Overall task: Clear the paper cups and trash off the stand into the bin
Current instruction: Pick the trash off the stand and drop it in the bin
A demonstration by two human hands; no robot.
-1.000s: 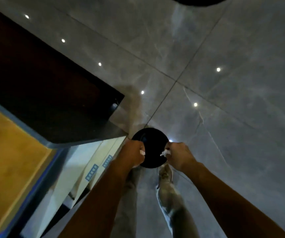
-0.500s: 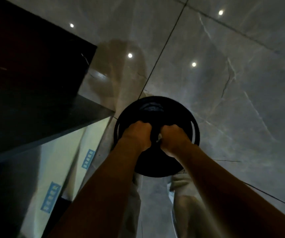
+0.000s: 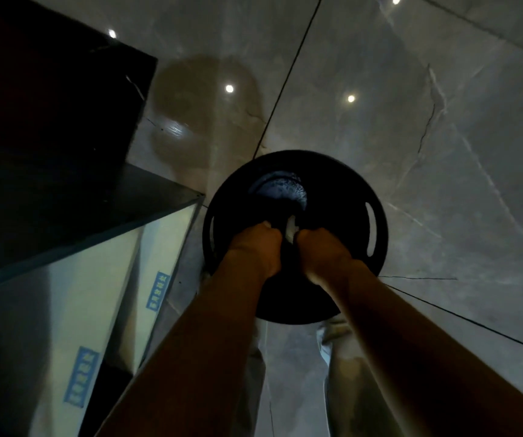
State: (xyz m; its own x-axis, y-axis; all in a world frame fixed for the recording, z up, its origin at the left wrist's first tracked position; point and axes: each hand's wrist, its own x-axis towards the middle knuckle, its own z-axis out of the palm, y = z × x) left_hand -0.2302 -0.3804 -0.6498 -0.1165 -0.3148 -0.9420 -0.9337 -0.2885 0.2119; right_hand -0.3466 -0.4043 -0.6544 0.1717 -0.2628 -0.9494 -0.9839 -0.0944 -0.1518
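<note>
A round black bin (image 3: 361, 197) with two slots in its rim stands on the grey tiled floor. Crumpled pale trash (image 3: 280, 189) lies inside it at the far side. Both my fists hang over the bin's mouth, nearly touching. My left hand (image 3: 255, 249) is closed, with a small white bit showing at its knuckles. My right hand (image 3: 318, 252) is closed on a scrap of white paper (image 3: 291, 230) that sticks out between the two hands. The dark stand (image 3: 74, 200) is at the left, its top in shadow; no cups show on it.
White panels with blue labels (image 3: 156, 290) form the stand's side at lower left. My legs and shoes (image 3: 332, 334) are just behind the bin. Glossy floor tiles (image 3: 443, 121) with light reflections spread to the right and ahead.
The bin has grown much larger in view as I lean down toward it. My two hands have come together from the bin's edges to over its mouth.
</note>
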